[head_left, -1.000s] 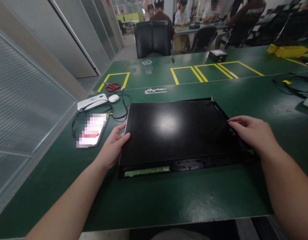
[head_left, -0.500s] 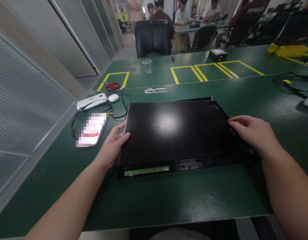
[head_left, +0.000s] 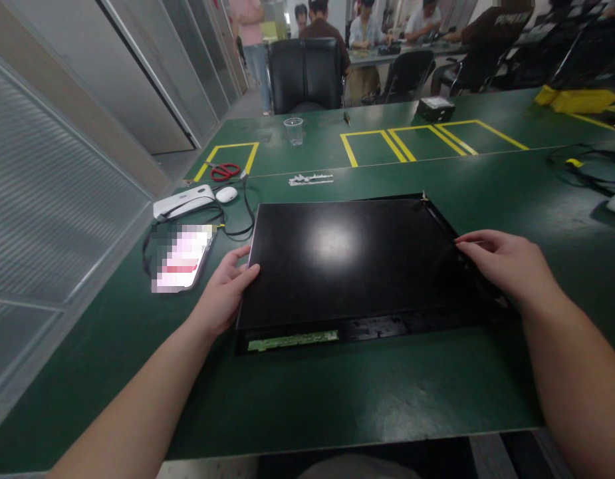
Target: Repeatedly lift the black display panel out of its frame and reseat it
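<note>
Black display panel, flat on green tabletop; probably stiff, slick, fragile, best held by edges. Left hand: fingers gripping left edge. Right hand: fingers bunched at right edge, grip can't tell.

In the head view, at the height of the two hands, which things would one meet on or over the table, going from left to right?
Phone with a lit screen → left hand, at the panel's left edge → black panel → right hand, at the panel's right side.
</note>
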A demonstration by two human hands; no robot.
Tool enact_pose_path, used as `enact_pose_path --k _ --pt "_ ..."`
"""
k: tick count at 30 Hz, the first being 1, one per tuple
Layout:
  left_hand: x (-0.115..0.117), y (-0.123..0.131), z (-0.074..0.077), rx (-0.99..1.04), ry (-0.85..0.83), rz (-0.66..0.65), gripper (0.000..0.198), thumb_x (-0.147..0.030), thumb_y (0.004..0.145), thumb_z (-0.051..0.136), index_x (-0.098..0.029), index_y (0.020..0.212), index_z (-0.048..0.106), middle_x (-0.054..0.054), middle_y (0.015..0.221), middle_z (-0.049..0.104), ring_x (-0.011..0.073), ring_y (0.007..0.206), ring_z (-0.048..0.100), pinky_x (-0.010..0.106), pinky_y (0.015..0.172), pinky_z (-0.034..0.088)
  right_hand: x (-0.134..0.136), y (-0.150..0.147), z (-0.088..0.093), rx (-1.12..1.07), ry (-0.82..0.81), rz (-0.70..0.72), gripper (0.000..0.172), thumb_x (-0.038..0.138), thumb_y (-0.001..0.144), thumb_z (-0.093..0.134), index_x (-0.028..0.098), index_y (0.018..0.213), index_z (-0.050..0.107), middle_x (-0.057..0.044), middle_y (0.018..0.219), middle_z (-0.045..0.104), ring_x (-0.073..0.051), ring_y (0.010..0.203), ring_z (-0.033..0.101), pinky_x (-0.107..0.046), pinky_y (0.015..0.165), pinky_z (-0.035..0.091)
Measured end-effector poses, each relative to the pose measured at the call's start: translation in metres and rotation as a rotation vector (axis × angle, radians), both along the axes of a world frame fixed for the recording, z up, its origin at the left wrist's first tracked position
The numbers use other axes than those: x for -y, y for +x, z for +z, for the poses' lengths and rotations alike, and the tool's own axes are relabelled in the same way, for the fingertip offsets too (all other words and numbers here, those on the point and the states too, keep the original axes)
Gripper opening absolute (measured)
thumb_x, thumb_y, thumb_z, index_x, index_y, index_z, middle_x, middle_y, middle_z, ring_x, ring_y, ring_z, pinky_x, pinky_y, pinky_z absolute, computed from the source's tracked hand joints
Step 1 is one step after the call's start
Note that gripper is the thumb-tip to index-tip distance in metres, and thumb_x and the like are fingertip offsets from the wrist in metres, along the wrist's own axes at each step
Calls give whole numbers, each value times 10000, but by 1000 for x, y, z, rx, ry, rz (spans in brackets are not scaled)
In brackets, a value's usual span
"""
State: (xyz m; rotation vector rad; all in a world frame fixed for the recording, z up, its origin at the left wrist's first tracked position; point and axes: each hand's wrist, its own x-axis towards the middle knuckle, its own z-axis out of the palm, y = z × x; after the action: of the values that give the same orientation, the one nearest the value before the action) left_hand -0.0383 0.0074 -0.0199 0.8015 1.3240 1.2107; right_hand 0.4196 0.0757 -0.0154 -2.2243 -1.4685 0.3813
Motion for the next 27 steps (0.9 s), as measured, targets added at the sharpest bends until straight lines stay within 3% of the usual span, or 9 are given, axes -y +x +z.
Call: enact_pose_path --k 9,23,27 --pt "1 1 1 -18 -5 -15 684 -257 763 911 -229 1341 545 18 919 836 236 721 800 365 700 668 -1 3 -3 -1 9 0 392 542 660 609 296 881 819 -47 762 747 -280 770 673 -423 773 482" --pt "0 3 5 11 -19 -4 640 -201 741 896 -237 1287 563 -4 849 832 204 594 764 295 561 628 1 -3 2 1 15 -5 384 533 656 606 286 865 814 -55 762 737 -270 748 649 -420 776 498" --pt "1 1 5 15 -17 0 660 -221 737 912 -244 1308 582 8 868 836 247 707 809 328 623 660 1 -2 1 14 24 6 365 527 652 614 289 843 814 -54 739 732 -269 731 644 -428 784 506"
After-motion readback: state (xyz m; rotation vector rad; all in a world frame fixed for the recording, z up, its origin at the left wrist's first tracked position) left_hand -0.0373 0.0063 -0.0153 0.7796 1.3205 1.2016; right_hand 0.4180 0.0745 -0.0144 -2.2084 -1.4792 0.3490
